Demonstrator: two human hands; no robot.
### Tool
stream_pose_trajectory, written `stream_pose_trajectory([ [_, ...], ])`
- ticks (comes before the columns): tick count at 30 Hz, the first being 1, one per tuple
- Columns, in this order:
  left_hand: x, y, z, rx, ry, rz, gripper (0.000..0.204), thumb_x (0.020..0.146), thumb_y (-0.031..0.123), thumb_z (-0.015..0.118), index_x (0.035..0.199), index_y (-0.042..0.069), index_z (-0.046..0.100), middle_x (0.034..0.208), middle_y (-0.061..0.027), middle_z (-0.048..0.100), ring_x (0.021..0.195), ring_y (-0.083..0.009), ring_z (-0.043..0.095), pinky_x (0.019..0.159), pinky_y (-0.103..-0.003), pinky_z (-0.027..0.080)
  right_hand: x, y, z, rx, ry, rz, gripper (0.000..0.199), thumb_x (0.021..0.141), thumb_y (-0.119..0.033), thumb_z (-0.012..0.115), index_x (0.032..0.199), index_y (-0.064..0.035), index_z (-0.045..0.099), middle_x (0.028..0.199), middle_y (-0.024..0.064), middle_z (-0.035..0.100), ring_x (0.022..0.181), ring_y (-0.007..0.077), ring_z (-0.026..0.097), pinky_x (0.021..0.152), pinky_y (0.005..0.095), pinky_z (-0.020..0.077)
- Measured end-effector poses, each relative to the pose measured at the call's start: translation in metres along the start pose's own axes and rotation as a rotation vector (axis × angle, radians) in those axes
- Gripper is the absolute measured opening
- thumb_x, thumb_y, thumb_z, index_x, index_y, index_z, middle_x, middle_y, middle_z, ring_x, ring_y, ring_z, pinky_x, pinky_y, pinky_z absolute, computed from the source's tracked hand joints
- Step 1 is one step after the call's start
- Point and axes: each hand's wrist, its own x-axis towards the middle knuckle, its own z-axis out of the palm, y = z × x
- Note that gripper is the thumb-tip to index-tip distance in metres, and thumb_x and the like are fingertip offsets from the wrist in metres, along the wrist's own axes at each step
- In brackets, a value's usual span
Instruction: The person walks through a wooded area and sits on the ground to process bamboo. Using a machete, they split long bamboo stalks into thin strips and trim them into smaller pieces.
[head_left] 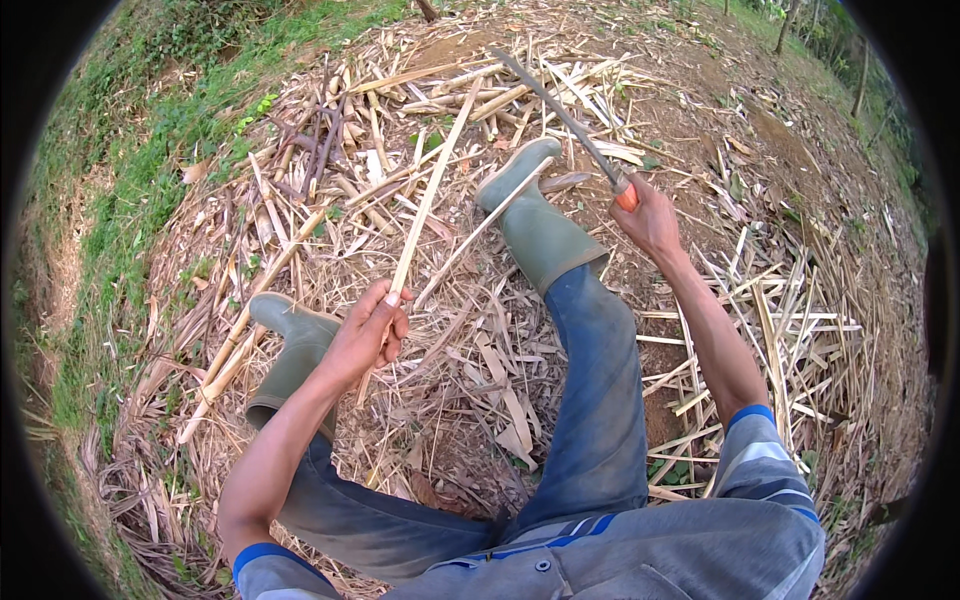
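Note:
A long, pale, flat strip of split bamboo [432, 200] slants up and away from my left hand [368, 335]. My fingers are closed round it near its lower end, and the thumb presses on top. My right hand [648, 216] grips the orange handle of a machete [570, 120]. Its long dark blade points up and to the left, apart from the strip. A thin pale stick [480, 236] lies between the two hands, its upper end across the right green rubber boot [535, 225].
Split strips [790, 330] lie heaped at the right. Cut pieces and shavings [500, 90] are piled beyond the boots. Longer poles [262, 285] lie by the left boot [290, 350]. Grass [150, 220] borders the left side, and slim trunks [788, 28] stand at the far right.

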Motion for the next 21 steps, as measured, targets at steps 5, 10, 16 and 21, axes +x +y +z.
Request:
stream_pose_trajectory([
  [5, 0.010, -0.007, -0.001, -0.099, -0.039, 0.044, 0.032, 0.100, 0.023, 0.036, 0.126, 0.006, 0.046, 0.064, 0.0039, 0.040, 0.046, -0.0038, 0.036, 0.039, -0.015, 0.028, -0.048, -0.043, 0.009, -0.003, -0.168, -0.337, 0.026, 0.070, -0.020, 0.064, 0.090, -0.0096, 0.052, 0.068, 0.0125, 0.060, 0.062, 0.0331, 0.061, 0.056, 0.0427, 0.0475],
  [10, 0.005, 0.005, 0.009, -0.280, -0.054, 0.012, 0.024, 0.100, 0.024, 0.037, 0.115, 0.007, 0.044, 0.061, 0.0038, 0.037, 0.043, -0.0029, 0.032, 0.036, -0.016, 0.027, -0.069, -0.079, 0.023, 0.051, -0.268, -0.572, 0.027, 0.072, -0.022, 0.065, 0.090, -0.0111, 0.048, 0.073, 0.0107, 0.061, 0.061, 0.0348, 0.060, 0.054, 0.0466, 0.0450],
  [16, -0.002, 0.008, 0.004, -0.479, -0.116, -0.011, 0.023, 0.100, 0.026, 0.036, 0.114, 0.008, 0.041, 0.060, 0.0048, 0.034, 0.040, -0.0024, 0.030, 0.035, -0.016, 0.027, -0.059, -0.088, 0.034, 0.046, -0.239, -0.630, 0.028, 0.070, -0.023, 0.066, 0.090, -0.0112, 0.049, 0.072, 0.0100, 0.060, 0.064, 0.0336, 0.060, 0.055, 0.0460, 0.0447],
  [21, -0.011, 0.013, 0.007, -0.564, -0.188, -0.014, 0.044, 0.102, 0.024, 0.031, 0.142, 0.007, 0.027, 0.060, 0.0046, 0.031, 0.041, -0.0022, 0.026, 0.036, -0.016, 0.026, -0.028, -0.067, 0.040, 0.013, -0.181, -0.494, 0.033, 0.068, -0.022, 0.066, 0.095, -0.0117, 0.053, 0.074, 0.0134, 0.063, 0.065, 0.0349, 0.061, 0.058, 0.0446, 0.0472],
])
